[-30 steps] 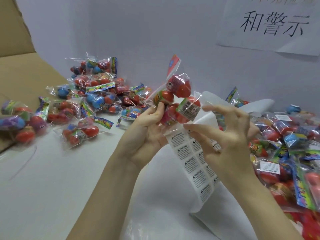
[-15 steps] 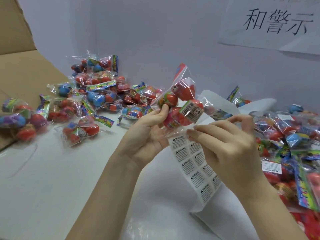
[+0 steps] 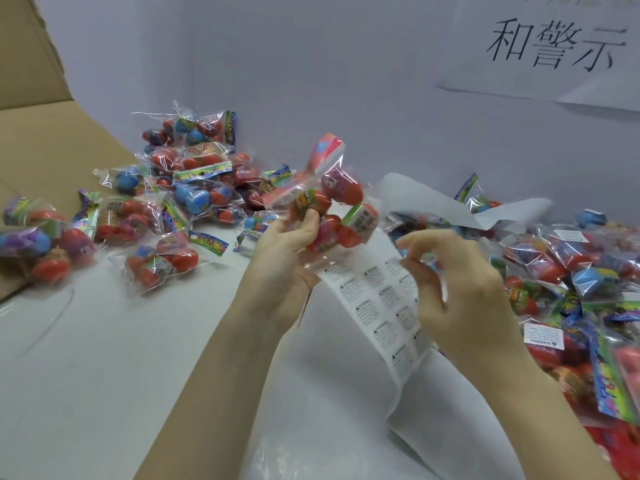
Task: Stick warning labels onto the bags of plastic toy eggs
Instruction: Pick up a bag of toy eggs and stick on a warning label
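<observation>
Left hand [image 3: 277, 268] grips the egg bag [image 3: 329, 209]; right hand [image 3: 446, 282] fingers curl at the label sheet [image 3: 377, 306], can't tell if pinching. That label might crease.

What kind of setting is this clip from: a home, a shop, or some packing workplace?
Most likely a small packing or labelling workstation: heaps of bagged toy eggs on a white table, a sheet of warning labels, an open cardboard carton, and a printed notice on the wall.

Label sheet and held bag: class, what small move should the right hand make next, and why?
Probably peel one label off the label sheet with the right hand, whose fingertips curl at the sheet's edge. The left hand holds the bag of eggs up, and no warning label shows on it.
</observation>
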Demonstrator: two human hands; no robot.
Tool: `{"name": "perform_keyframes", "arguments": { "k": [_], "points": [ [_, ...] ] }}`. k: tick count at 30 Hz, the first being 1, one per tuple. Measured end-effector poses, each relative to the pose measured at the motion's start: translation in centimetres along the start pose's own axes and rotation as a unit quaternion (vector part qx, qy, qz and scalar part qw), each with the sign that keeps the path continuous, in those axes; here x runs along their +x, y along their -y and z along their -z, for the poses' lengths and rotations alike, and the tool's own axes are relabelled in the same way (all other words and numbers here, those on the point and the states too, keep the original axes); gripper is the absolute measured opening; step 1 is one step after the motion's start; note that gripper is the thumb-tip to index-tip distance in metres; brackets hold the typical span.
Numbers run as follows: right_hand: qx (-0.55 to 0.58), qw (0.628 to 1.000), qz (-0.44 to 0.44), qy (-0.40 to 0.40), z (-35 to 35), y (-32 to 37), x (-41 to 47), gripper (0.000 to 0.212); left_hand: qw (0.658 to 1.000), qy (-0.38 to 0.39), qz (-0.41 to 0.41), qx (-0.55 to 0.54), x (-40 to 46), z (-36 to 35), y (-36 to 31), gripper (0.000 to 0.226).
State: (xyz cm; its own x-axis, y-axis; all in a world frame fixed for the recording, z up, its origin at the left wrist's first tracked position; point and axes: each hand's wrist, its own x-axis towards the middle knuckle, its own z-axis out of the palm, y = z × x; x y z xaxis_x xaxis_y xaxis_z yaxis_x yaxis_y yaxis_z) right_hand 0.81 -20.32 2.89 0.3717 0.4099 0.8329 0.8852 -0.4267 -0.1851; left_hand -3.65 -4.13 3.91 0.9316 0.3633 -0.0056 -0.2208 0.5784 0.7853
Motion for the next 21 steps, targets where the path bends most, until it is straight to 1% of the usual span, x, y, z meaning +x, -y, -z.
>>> {"name": "perform_keyframes", "arguments": {
  "k": [1, 2, 4, 5, 7, 8, 9, 11, 13, 14, 16, 18, 21],
  "points": [
    [0.048, 0.997, -0.049, -0.022, 0.2, 0.0, 0.0, 0.006, 0.999, -0.036, -0.028, 0.029, 0.1, 0.1, 0.1, 0.026],
    [0.096, 0.99, -0.093, -0.055, 0.4, 0.0, 0.1, 0.014, 0.993, -0.071, -0.062, 0.067, 0.2, 0.2, 0.2, 0.027],
    [0.178, 0.962, -0.169, -0.117, 0.9, 0.2, 0.4, 0.024, 0.969, -0.135, -0.148, 0.145, 0.3, 0.4, 0.2, 0.032],
    [0.201, 0.95, -0.192, -0.143, 1.1, 0.1, 0.7, 0.025, 0.955, -0.155, -0.199, 0.158, 0.2, 0.3, 0.1, 0.033],
    [0.222, 0.937, -0.216, -0.164, 1.5, 0.0, 0.9, 0.024, 0.937, -0.156, -0.281, 0.14, 0.0, 0.2, -0.3, 0.032],
    [0.236, 0.931, -0.224, -0.166, 1.6, 0.0, 1.0, 0.021, 0.937, -0.135, -0.296, 0.126, -0.2, 0.1, -0.5, 0.029],
    [0.252, 0.926, -0.226, -0.165, 1.7, 0.1, 1.0, 0.017, 0.945, -0.102, -0.288, 0.113, -0.3, 0.0, -0.7, 0.028],
    [0.271, 0.925, -0.215, -0.157, 1.9, 0.2, 1.1, 0.015, 0.969, -0.016, -0.227, 0.097, -0.6, -0.3, -0.7, 0.033],
    [0.271, 0.935, -0.185, -0.138, 2.2, 0.5, 1.3, 0.02, 0.982, 0.054, -0.158, 0.09, -0.7, -0.6, -0.4, 0.043],
    [0.269, 0.94, -0.167, -0.124, 2.3, 0.7, 1.3, 0.022, 0.984, 0.076, -0.132, 0.091, -0.8, -0.7, -0.2, 0.046],
    [0.259, 0.953, -0.131, -0.084, 2.4, 1.0, 1.3, 0.024, 0.985, 0.104, -0.101, 0.098, -1.0, -1.0, 0.1, 0.055],
    [0.231, 0.966, -0.102, -0.051, 2.4, 1.3, 1.2, 0.024, 0.984, 0.109, -0.098, 0.104, -1.1, -1.3, 0.3, 0.059],
    [0.183, 0.98, -0.077, -0.028, 2.2, 1.6, 1.2, 0.017, 0.982, 0.106, -0.102, 0.115, -1.2, -1.4, 0.5, 0.052]
  ]
}}
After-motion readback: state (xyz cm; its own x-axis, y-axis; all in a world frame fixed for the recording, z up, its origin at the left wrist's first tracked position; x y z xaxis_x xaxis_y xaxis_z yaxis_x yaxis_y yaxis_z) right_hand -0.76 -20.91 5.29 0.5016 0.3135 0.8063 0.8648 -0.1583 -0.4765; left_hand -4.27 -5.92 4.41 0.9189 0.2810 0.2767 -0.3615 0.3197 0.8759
